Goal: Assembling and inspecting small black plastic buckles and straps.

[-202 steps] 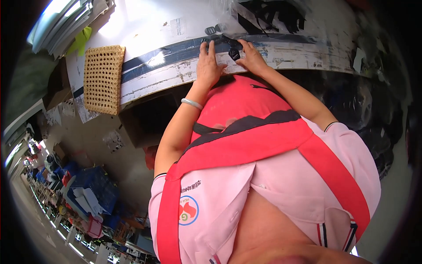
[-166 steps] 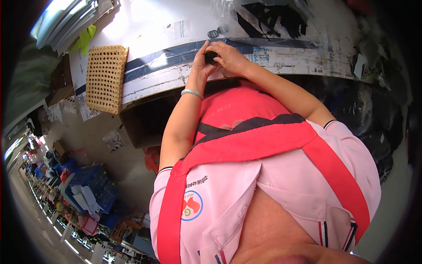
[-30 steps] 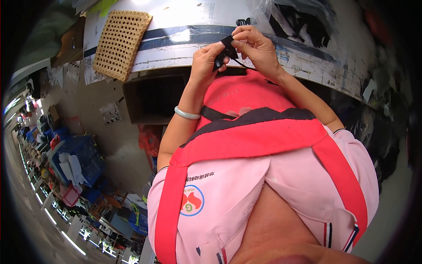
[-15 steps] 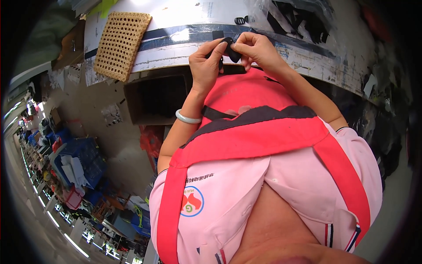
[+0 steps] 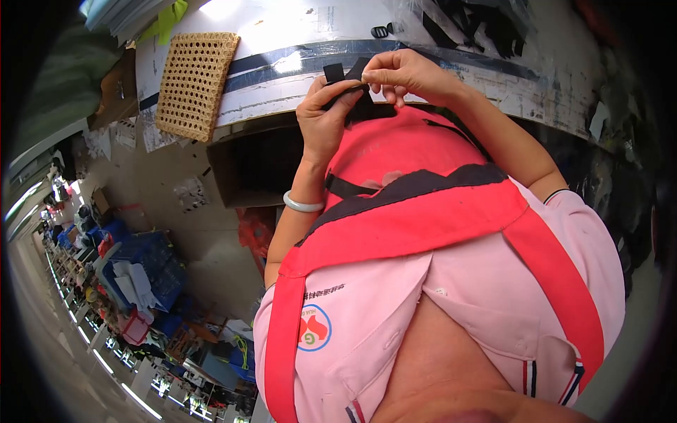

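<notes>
A short black webbing strap (image 5: 359, 69) is held between my two hands at the near edge of the table, in front of the red apron. My left hand (image 5: 322, 121), with a pale bangle on its wrist, closes thumb and fingers on the strap, whose end stands up past the fingers. With thumb and forefinger, my right hand (image 5: 409, 76) pinches the strap close to the left fingertips. What lies under the fingers is partly hidden. Beyond my hands a small black plastic buckle (image 5: 381, 32) rests on the white tabletop (image 5: 282, 28).
At the left of the table lies a woven cane mat (image 5: 196, 86). A clear plastic bag (image 5: 486, 32) with black strap pieces sits at the far right. Below the table's edge stands an open box (image 5: 229, 180). Blue crates (image 5: 151, 264) stand further off at the left.
Both hands have shifted slightly, and the black strap is turned so that its ends now point up and away. The rounded dark shape between my fingertips no longer shows.
</notes>
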Tool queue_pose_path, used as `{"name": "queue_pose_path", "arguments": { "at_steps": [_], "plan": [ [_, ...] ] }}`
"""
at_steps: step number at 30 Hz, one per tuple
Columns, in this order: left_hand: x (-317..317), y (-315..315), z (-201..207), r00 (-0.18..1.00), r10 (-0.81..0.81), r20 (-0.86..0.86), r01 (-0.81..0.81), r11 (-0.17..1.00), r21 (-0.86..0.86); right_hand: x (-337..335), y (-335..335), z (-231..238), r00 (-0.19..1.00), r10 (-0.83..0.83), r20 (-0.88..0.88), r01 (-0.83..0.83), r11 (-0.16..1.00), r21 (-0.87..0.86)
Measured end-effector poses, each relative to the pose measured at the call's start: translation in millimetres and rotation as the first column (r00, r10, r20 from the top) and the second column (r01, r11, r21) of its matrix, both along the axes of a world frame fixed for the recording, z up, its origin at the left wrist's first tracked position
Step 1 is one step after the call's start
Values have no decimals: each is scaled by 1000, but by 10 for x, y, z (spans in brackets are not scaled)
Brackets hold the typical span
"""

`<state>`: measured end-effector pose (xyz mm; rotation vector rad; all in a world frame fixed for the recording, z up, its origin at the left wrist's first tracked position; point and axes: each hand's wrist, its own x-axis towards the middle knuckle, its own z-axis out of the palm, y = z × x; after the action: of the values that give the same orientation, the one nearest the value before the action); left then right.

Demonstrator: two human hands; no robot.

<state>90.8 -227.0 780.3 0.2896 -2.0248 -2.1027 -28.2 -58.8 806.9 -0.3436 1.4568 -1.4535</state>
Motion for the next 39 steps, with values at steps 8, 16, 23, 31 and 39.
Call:
{"name": "queue_pose_path", "arguments": {
  "at_steps": [8, 16, 23, 31, 39],
  "plan": [
    [12, 19, 18, 996, 66, 53, -70, 994, 84, 344, -29, -93, 981, -66, -181, 67, 998, 0],
    [41, -16, 66, 998, -35, -56, 25, 987, -158, 48, 17, -69, 989, -84, -121, 79, 996, -50],
    [26, 75, 117, 983, -96, -158, 65, 980, -189, 65, -39, -122, 998, -48, -45, 46, 998, -50],
    [230, -2, -92, 997, 50, 58, -51, 999, 7, -358, -58, -448, 881, -409, -237, 391, 912, -119],
    [591, -154, -408, 937, 100, 334, -255, 849, 462, 250, -1137, 110, 976, -89, -200, 25, 953, -302]
  ]
}}
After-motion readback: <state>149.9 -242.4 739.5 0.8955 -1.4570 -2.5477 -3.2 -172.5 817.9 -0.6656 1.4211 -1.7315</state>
